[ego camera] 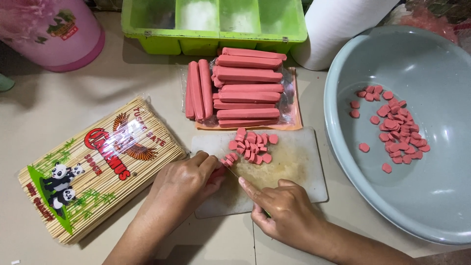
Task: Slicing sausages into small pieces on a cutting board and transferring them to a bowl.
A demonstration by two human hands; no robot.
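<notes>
While the left hand (184, 184) pins a pink sausage (219, 172) to the cutting board (294, 167), fingers curled over it and mostly hiding it, the right hand (284, 211) grips a knife (234, 174), forefinger stretched along the back of the blade, the handle closed inside the fist. Blade meets sausage at its cut end, where a few fresh slices (228, 159) lean together.

On the board, beyond the blade: a loose pile of cut rounds (252, 146), near the far edge.

Behind the board, touching it: an opened clear packet (292, 105) holding whole sausages (248, 93), most stacked crosswise, three lying lengthwise on the left side.

To the right, just beside the board: a wide grey basin (431, 196) with a scatter of pink rounds (397, 127) on its bottom.

To the left: a sealed bag of bamboo skewers (98, 167), lying at a slant, its corner near the left hand.

At the back: a green compartment tray (216, 24) and, right of it, a white cylinder (338, 29). Far left corner: a pink plastic container (49, 29).

All rests on a beige tabletop (49, 108).
</notes>
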